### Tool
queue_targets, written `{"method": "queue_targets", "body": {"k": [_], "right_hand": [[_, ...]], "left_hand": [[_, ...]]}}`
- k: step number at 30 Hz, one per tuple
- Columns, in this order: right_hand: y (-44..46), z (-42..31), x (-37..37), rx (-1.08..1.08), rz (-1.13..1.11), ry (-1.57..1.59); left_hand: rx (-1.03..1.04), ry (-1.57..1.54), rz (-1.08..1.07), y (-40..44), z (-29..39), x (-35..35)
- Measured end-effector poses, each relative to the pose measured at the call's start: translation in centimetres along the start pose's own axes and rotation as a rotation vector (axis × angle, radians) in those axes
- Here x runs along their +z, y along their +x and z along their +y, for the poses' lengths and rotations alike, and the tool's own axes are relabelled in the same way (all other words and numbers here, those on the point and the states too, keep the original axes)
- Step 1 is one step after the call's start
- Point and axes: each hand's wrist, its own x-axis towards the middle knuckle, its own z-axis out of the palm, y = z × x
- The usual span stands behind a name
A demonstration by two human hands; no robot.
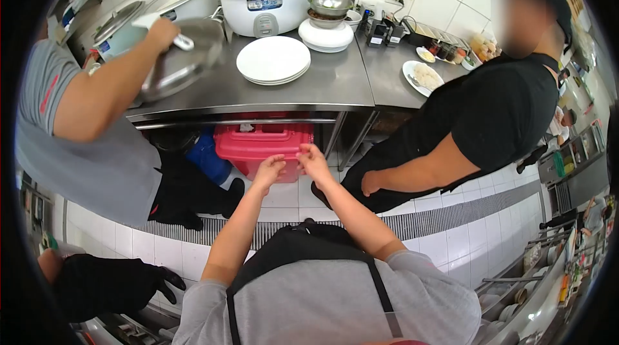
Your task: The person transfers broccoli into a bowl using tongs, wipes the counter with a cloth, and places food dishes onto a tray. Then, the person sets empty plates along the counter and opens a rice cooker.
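Observation:
My left hand (271, 173) is raised in front of my apron, its fingers loosely curled and apart, with nothing visible in it. Close beside it, my right hand (313, 162) is also up, fingers bent and spread, holding nothing I can see. A small gap separates the two hands. Behind and below them, a red plastic box (264, 140) with a lid sits under the steel counter (325, 84). On that counter lies a stack of white plates (273, 59), beyond the reach of both hands.
At left, a person's hand (164, 34) grips a white scoop by a blurred metal lid (184, 64). A large rice cooker (264, 3) stands behind the plates. On the right, a person in black (503, 106) stands near a plate of rice (424, 78). A floor grate (425, 219) crosses the tiles.

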Motion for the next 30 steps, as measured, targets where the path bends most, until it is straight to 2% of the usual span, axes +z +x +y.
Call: {"method": "queue_targets", "body": {"k": [4, 8, 10, 12, 14, 18, 20, 21, 22, 24, 25, 27, 28, 30], "right_hand": [[5.7, -4.0, -0.2, -0.151, 0.083, 0.133], [12.1, -7.5, -0.4, -0.137, 0.155, 0.228], [16.0, -8.2, -1.3, -0.180, 0.214, 0.166], [19.8, -8.3, -2.6, -0.241, 0.306, 0.016], [27.3, -5.7, -5.6, -0.322, 0.455, -0.323], [29.1, -11.9, -4.9, -0.154, 0.390, -0.422], [31.9, -12.9, -5.4, -0.047, 0.163, -0.580], [35.0, -10.5, -6.0, -0.286, 0.260, -0.887], [35.8, -10.1, -6.5, -0.270, 0.259, -0.888], [36.6, -9.9, -7.4, -0.441, 0.145, -1.118], [36.0, -11.1, -7.6, -0.430, 0.145, -1.124], [32.8, -15.2, -7.2, 0.087, -0.110, -0.663], [32.1, -15.6, -7.3, 0.095, -0.098, -0.660], [30.6, -16.0, -7.7, 0.044, 0.021, -0.298]], "left_hand": [[0.108, -0.035, 0.087, 2.4, 1.5, -1.0], [0.158, -0.069, 0.138, 4.0, 5.5, -2.8], [0.181, -0.050, 0.104, 5.4, 7.5, -4.1], [0.201, -0.064, 0.139, 7.1, 8.9, -5.5], [0.208, -0.068, 0.163, 9.4, 10.3, -6.6], [0.094, -0.093, 0.264, 13.5, 12.6, -6.4], [0.064, -0.085, 0.312, 14.8, 13.5, -6.1], [0.047, -0.083, 0.312, 15.3, 13.8, -6.4], [0.007, -0.012, 0.295, 16.0, 14.2, -6.7], [-0.036, 0.054, 0.268, 18.0, 14.5, -7.8], [-0.077, 0.072, 0.286, 19.3, 14.3, -8.7], [-0.122, 0.011, 0.356, 20.6, 14.0, -8.9], [-0.126, 0.016, 0.344, 20.7, 14.2, -8.7], [-0.105, -0.131, 0.332, 20.5, 14.6, -8.2]]}}
